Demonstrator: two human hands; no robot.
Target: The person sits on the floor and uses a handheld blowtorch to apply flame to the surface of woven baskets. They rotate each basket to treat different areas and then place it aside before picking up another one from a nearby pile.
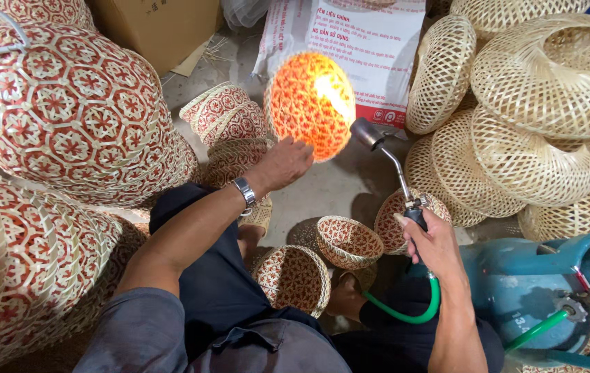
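Note:
My left hand [282, 164] holds up a small round woven basket [311, 103] with a red and natural pattern, gripping its lower edge. The basket glows orange where a flame plays on it. My right hand [433, 243] grips the handle of a gas torch [385, 155] whose nozzle points up at the basket's right side. A green hose [412, 314] runs from the torch handle down past my right wrist. A metal watch sits on my left wrist.
Large red-patterned woven lampshades [60, 110] are stacked at left. Several small patterned baskets [347, 242] lie on the floor by my knees. Plain pale woven baskets [530, 124] pile up at right. A blue gas cylinder [537, 283] stands at lower right. A printed sack [371, 48] lies behind.

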